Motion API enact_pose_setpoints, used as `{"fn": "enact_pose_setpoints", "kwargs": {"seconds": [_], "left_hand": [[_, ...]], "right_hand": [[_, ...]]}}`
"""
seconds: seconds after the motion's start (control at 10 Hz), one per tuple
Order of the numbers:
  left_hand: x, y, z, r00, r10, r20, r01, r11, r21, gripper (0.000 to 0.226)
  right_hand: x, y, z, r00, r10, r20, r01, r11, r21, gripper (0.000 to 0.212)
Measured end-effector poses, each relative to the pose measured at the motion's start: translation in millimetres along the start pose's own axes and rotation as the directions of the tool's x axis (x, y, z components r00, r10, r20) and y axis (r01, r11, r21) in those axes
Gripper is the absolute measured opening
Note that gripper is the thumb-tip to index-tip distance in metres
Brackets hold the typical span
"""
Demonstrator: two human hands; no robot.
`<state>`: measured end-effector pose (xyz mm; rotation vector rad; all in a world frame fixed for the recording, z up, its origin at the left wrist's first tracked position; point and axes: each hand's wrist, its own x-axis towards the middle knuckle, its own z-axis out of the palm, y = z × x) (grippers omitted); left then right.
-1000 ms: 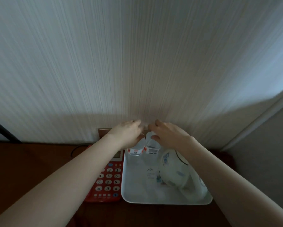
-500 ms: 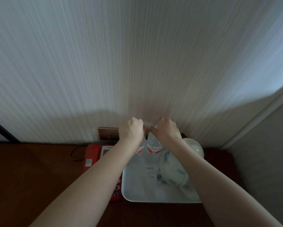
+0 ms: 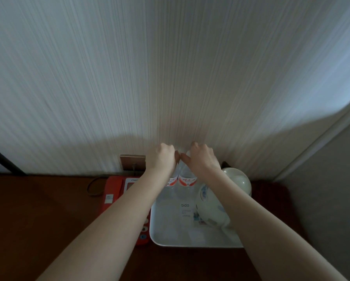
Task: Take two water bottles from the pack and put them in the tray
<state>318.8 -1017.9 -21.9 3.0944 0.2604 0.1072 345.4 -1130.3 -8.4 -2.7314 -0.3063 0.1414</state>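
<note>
Head view: two clear water bottles stand upright side by side at the far end of the white tray [image 3: 160, 238], touching or nearly so. Left bottle [image 3: 171, 181] and right bottle [image 3: 187, 180] each carry a red-and-white label band; the characters on them are too small to read. Left hand [image 3: 162, 158] is curled down over the top of the left bottle, right hand [image 3: 202, 159] over the top of the right bottle; both fists are closed on the necks, thumbs almost meeting between them. Caps are hidden under the hands.

Tray floor shows the printed letters "bdo" [image 3: 185, 205], with a smaller illegible print block below. A white electric kettle [image 3: 210, 209] with a blue motif fills the tray's right side, just beside the right bottle; its open lid [image 3: 238, 179] leans back toward the wall.

Left of the tray, touching its edge, sits a red telephone [image 3: 114, 191], screen lettering starting "CH", rest covered by the forearm. A brown wall socket plate [image 3: 131, 161] is behind it. Near tray floor and the wooden desk [image 3: 38, 220] to the left are open; a grey panel closes off the right.
</note>
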Motion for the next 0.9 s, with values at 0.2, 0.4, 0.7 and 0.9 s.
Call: {"fn": "enact_pose_setpoints", "kwargs": {"seconds": [0.2, 0.4, 0.7, 0.9], "left_hand": [[-3.7, -4.1, -2.1, 0.999, -0.034, 0.028, 0.035, 0.998, -0.052, 0.032], [-6.4, -12.6, -2.3, 0.984, -0.133, 0.121, 0.166, 0.934, -0.318, 0.06], [-38.1, -44.6, 9.6, 0.939, -0.214, 0.268, 0.342, 0.539, -0.77, 0.059], [-77.8, -69.3, 16.1, 0.91, -0.282, 0.305, 0.411, 0.499, -0.763, 0.034]], "right_hand": [[-4.2, 1.8, 0.9, 1.0, 0.016, -0.008, -0.016, 1.0, 0.023, 0.048], [-7.1, 4.0, -1.1, 0.996, 0.038, 0.075, -0.043, 0.998, 0.055, 0.067], [-38.3, 20.4, 2.1, 0.997, 0.071, 0.034, -0.079, 0.914, 0.398, 0.068], [-78.4, 34.3, 1.5, 0.974, 0.158, -0.164, -0.044, 0.838, 0.544, 0.026]]}}
